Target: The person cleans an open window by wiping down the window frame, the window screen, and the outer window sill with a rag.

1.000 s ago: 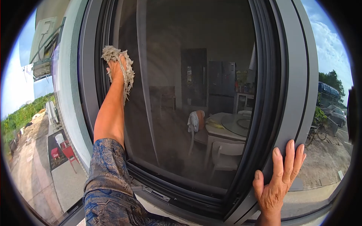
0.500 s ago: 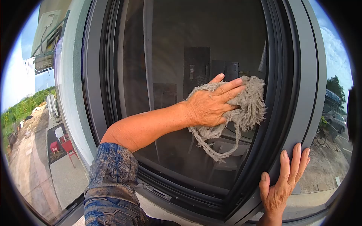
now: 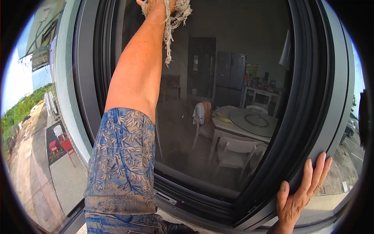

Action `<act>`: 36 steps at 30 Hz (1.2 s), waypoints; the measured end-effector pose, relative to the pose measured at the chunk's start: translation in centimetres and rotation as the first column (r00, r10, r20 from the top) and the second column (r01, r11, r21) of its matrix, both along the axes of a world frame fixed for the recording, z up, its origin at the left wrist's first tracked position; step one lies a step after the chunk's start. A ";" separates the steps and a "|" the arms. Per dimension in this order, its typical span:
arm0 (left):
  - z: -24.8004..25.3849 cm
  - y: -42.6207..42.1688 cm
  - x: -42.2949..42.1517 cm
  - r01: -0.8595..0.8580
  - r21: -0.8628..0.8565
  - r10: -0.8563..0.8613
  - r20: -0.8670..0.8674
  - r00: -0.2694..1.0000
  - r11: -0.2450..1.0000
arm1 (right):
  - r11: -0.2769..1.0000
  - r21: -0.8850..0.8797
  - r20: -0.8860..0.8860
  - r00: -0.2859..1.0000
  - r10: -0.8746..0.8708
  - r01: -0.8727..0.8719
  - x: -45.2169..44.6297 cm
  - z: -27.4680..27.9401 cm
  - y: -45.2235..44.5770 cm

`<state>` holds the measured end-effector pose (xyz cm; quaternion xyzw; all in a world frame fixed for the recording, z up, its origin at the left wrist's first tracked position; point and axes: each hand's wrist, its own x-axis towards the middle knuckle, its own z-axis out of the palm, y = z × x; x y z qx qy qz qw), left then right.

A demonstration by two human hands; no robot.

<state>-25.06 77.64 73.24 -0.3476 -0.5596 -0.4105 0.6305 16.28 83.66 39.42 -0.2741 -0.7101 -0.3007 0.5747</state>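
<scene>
The left hand (image 3: 157, 7) is gripping a stringy grey rag (image 3: 181, 12) between 11 and 12 o'clock, in front of the dark window panel (image 3: 241, 23); the top edge of the view is cropping most of the fingers, so how tightly they are closing cannot be told. Loose strands are dangling beside the wrist, on its 3 o'clock side. A blue leaf-print sleeve (image 3: 124, 156) is covering the upper part of that arm at 8 o'clock. At 4 o'clock the right hand (image 3: 293, 204) is resting on the grey window frame (image 3: 334, 117), empty, its fingers spreading upward and its thumb standing apart. Behind the panel, a glass turntable (image 3: 253, 121) is sitting on a dining table (image 3: 233, 125) near 3 o'clock, a pale chair (image 3: 233, 152) is standing at 4, and a refrigerator (image 3: 230, 74) is showing between 1 and 2. Outdoors, a red chair (image 3: 67, 146) is standing between 8 and 9 o'clock, near a white bucket (image 3: 58, 130).
</scene>
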 end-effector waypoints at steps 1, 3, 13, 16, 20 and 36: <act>-0.1 0.1 0.1 0.003 0.014 -0.004 0.110 0.994 1.000 | 1.000 0.002 0.008 1.000 -0.002 0.002 0.0 0.0 0.0; -0.8 0.2 -0.3 0.034 0.043 -0.042 0.175 0.984 0.998 | 0.999 0.003 0.017 0.999 0.033 -0.033 0.0 0.1 0.0; -25.6 0.6 6.8 0.014 -0.544 -0.141 -0.192 0.971 0.839 | 0.995 -0.039 0.051 0.994 0.092 -0.090 0.3 0.3 0.0; -30.1 0.0 9.2 0.086 -0.678 -0.351 -0.264 0.898 0.730 | 0.998 -0.014 0.059 0.997 0.057 -0.056 0.4 0.3 0.1; -26.6 0.5 6.7 0.063 -0.497 -0.235 -0.293 0.927 0.866 | 0.999 0.020 0.018 0.999 0.033 -0.033 0.0 0.3 -0.1; -11.4 -8.3 -16.2 -0.301 -0.126 0.319 0.165 0.933 0.945 | 0.988 0.108 0.016 0.994 0.112 -0.113 -0.3 0.7 0.9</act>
